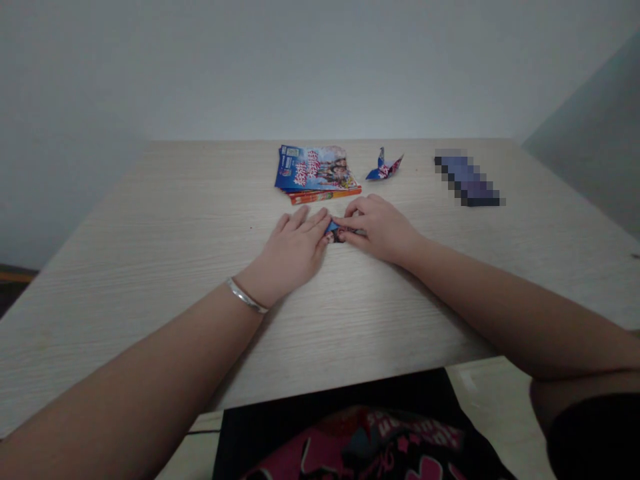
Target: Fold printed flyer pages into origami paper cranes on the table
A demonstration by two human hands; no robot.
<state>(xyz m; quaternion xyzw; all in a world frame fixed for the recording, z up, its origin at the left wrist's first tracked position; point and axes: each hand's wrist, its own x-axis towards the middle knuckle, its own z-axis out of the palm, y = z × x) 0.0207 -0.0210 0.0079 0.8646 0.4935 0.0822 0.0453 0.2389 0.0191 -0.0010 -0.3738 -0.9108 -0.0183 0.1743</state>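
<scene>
A small piece of folded printed paper (336, 235) lies on the table between my hands, with blue and a dark picture showing; most of it is covered. At its left edge my left hand (296, 248), a silver bracelet on the wrist, holds it down with thumb and forefinger, the other fingers stretched forward on the table. From the right, my right hand (383, 229) grips the same paper, its fingers bent and the forefinger and thumb pressing on it. Just beyond my hands is a folded paper crane (385, 167), blue with printed pictures.
A stack of printed leaflets (317, 170), blue on top with an orange edge below, lies beyond my left hand. To the far right is a dark, pixelated flat object (467, 179). The pale wooden table (165, 220) meets a wall at its back edge.
</scene>
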